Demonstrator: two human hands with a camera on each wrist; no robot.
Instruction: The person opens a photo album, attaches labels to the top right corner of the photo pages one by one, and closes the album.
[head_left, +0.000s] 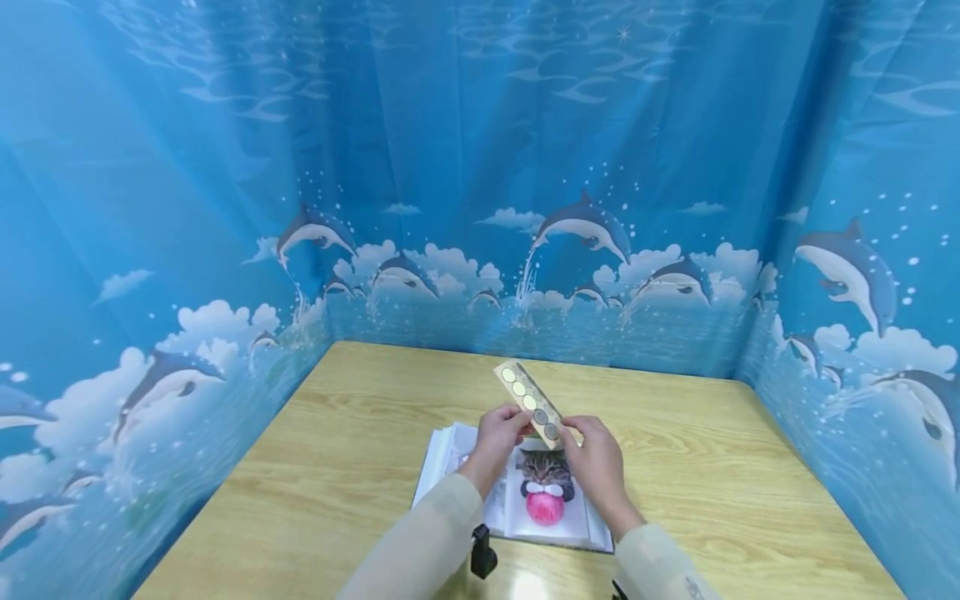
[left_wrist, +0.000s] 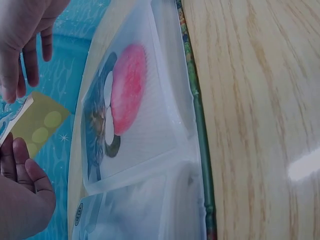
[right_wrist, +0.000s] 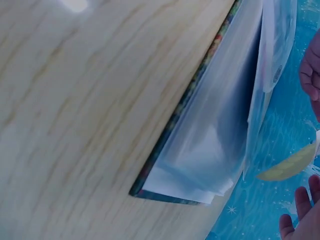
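Note:
A narrow beige strip of round stickers (head_left: 517, 387) has pale yellow circles toward its far end and grey ones toward its near end. My left hand (head_left: 498, 437) pinches its left edge, thumb on top. At the near end, my right hand (head_left: 600, 462) holds the strip between thumb and fingers. Both hands also appear in the left wrist view, with the strip (left_wrist: 42, 125) between them. Under the hands lies an open album with clear sleeves (head_left: 498, 512). A picture of a cat with a pink ball (head_left: 545, 492) fills its right page.
The album lies on a wood-grain table (head_left: 360, 433). A blue curtain printed with dolphins (head_left: 465, 167) surrounds the table's back and sides. A small black device (head_left: 482, 554) is near my left sleeve. The album's dark patterned cover edge (right_wrist: 175, 117) shows in the right wrist view.

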